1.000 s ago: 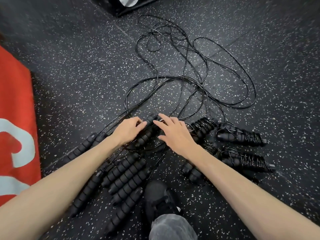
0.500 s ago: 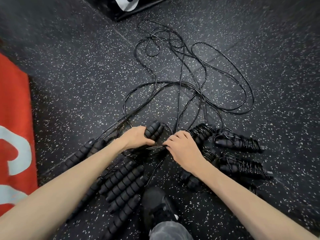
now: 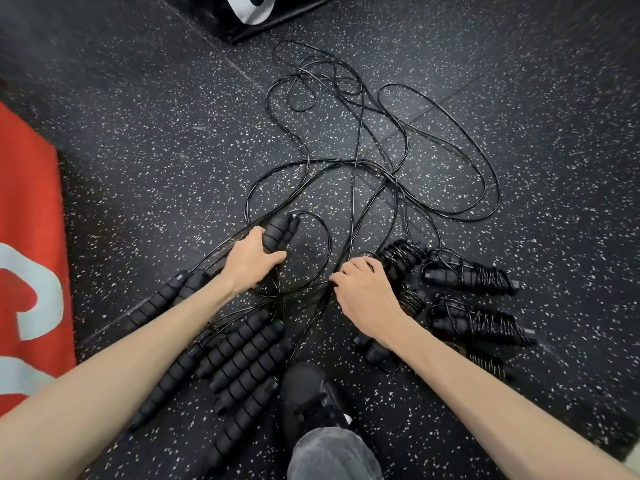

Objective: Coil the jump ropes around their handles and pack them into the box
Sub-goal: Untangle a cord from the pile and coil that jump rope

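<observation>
My left hand (image 3: pixel 251 263) grips a pair of black foam jump rope handles (image 3: pixel 278 230) held together, their tips pointing away from me. My right hand (image 3: pixel 367 292) pinches a thin black rope (image 3: pixel 313 287) low over the floor. Loose black ropes (image 3: pixel 381 161) lie tangled in loops beyond both hands. Several uncoiled handles (image 3: pixel 242 351) lie side by side under my left forearm. To the right lie coiled rope bundles (image 3: pixel 474 277), (image 3: pixel 478 323), and another (image 3: pixel 403 254) sits just past my right hand.
The floor is black speckled rubber (image 3: pixel 156 150). A red mat with white markings (image 3: pixel 27 237) fills the left edge. A black box with a white logo (image 3: pixel 256 12) stands at the top. My black shoe (image 3: pixel 311 396) and grey trouser leg are at the bottom centre.
My left hand closed round the two handles and lifted them forward. My right hand curled from spread fingers into a pinch on the rope and pulled slightly right.
</observation>
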